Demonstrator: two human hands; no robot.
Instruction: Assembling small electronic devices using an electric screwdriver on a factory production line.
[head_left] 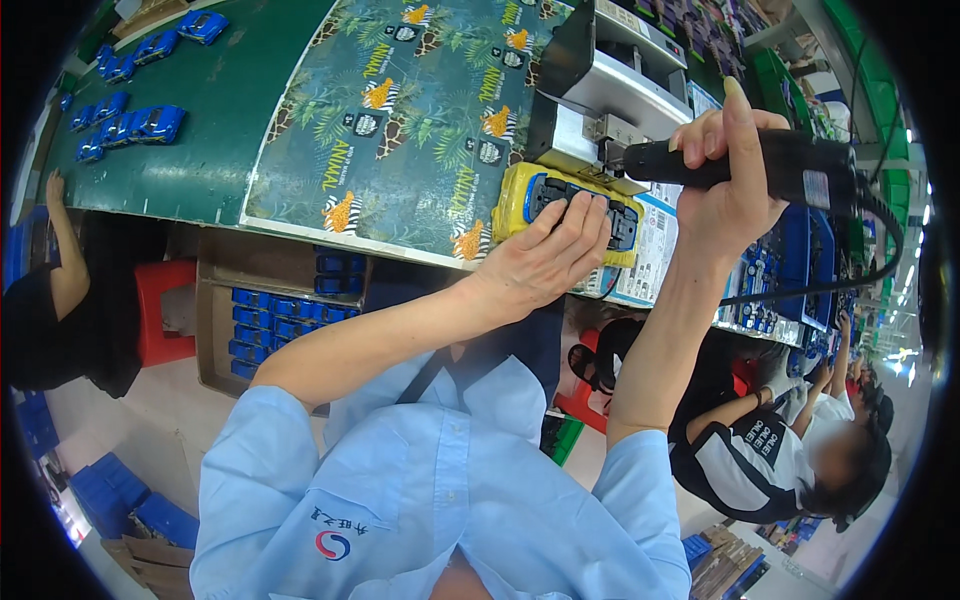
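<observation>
An upside-down blue toy car [621,222] with a black underside lies in a yellow holder [512,199] at the table's near edge. Across the car's underside rest the fingers of my left hand [548,250], holding it in the holder. My right hand [728,170] is closed around a black electric screwdriver [815,165] held level above the table. Its tip points left, at the front of a metal screw feeder [595,140]; whether the two touch I cannot tell. A black cable [893,240] hangs from the screwdriver's rear end.
Several blue toy cars [155,124] stand at the table's far left. Animal-printed sheets [400,130] cover the middle. Below the edge, a cardboard box [215,345] holds rows of blue cars. Blue bins [808,245] line the right side. Co-workers sit left and right, one in a black-and-white top [745,455].
</observation>
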